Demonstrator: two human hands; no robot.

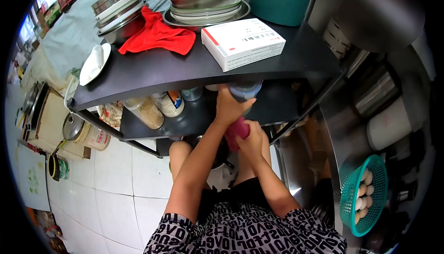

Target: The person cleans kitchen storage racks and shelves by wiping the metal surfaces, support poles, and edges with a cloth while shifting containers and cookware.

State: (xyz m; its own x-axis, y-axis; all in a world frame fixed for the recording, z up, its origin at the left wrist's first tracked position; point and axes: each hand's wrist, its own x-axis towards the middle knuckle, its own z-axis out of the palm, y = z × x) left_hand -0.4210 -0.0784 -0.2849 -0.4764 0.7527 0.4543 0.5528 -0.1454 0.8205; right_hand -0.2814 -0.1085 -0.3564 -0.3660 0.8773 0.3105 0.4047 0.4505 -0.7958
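My left hand (pixel 230 105) reaches under the edge of the black shelf top and grips a clear jar with a bluish lid (pixel 246 89). Most of the jar is hidden by the hand and the shelf. Just below it, my right hand (pixel 251 139) is closed on a dark pink cloth (pixel 236 133), bunched up close to the jar. To the left on the same lower shelf are a jar of pale grainy contents (pixel 147 113), a white-labelled jar (pixel 170 105) and a glass container (pixel 191 93).
On the black shelf top (pixel 162 76) are a white box (pixel 245 42), a red cloth (pixel 159 34), stacked bowls and plates (pixel 206 4), and a white dish (pixel 95 64) near its left end. A green basket of eggs (pixel 365 196) stands at right. Pots and tubs line the left side.
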